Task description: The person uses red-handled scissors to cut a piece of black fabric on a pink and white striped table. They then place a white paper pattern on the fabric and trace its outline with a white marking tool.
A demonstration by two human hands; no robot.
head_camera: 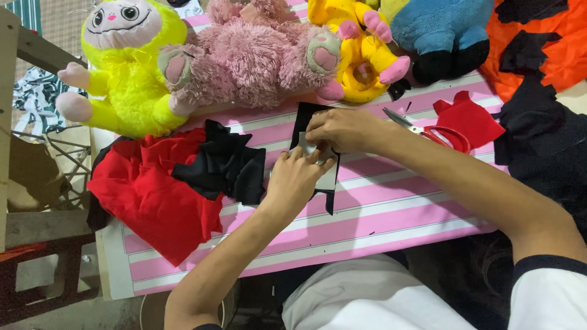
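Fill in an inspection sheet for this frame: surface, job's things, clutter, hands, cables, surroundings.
Surface: pink-and-white striped table cover, flat, partly covered.
Job's things: black fabric piece with a pale card template lying on it.
Clutter: red and black fabric pile; red-handled scissors; red cut piece; yellow plush, pink plush, blue plush; orange cloth.
Hands: left hand and right hand both press on the template; neither visibly grips anything.
Cables: nothing seen.
Surroundings: wooden frame to the left of the table.
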